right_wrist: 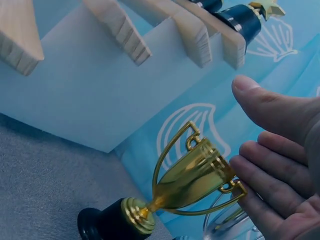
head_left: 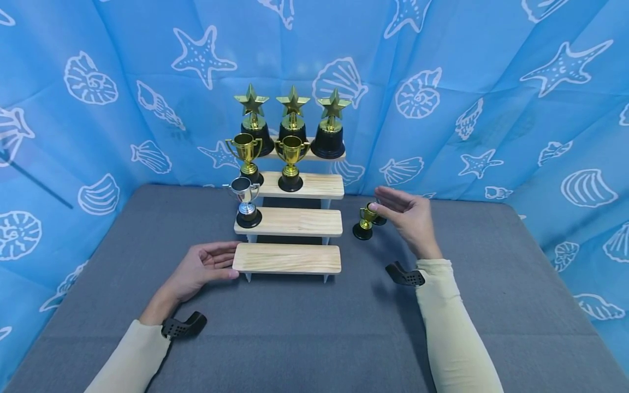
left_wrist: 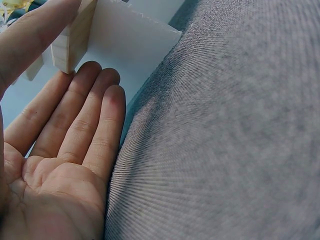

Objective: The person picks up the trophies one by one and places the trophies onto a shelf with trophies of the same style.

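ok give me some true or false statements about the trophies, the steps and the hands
1. Three star trophies stand on the top step. True.
2. The silver cup stands on the lowest step. False: it stands one step higher; the lowest is bare.
3. The right hand is open by a small gold cup on the grey surface. True.
4. The left hand grips a gold cup. False: it rests open at the lowest step's left end.
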Tool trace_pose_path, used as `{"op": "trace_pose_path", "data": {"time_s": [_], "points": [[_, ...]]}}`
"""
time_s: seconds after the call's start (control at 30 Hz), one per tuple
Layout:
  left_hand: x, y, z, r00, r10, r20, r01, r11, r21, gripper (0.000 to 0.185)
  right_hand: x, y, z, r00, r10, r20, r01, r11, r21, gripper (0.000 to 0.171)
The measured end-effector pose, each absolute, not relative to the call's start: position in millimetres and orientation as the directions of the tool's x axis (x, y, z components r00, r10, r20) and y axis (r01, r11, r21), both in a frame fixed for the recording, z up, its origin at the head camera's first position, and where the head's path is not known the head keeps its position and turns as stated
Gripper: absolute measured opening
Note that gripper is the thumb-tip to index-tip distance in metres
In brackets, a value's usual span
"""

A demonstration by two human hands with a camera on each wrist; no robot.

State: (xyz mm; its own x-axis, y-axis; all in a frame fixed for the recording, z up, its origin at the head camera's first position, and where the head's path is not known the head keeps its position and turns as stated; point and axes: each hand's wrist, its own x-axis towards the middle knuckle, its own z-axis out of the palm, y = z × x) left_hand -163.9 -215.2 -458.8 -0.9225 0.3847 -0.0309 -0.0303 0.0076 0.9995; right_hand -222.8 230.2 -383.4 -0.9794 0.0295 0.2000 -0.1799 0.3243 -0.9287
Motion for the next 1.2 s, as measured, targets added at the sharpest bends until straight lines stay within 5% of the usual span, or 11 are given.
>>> {"op": "trace_pose_path", "data": {"time_s": [1.2], "points": [[-163.8, -213.8, -458.9, -0.92, 0.392, -0.003, -0.004, -0.001, 1.0, 0.072, -230.0, 232.6, -406.1, -0.993, -0.033, 0.11, -0.114, 0.366, -0.924, 0.052]]}}
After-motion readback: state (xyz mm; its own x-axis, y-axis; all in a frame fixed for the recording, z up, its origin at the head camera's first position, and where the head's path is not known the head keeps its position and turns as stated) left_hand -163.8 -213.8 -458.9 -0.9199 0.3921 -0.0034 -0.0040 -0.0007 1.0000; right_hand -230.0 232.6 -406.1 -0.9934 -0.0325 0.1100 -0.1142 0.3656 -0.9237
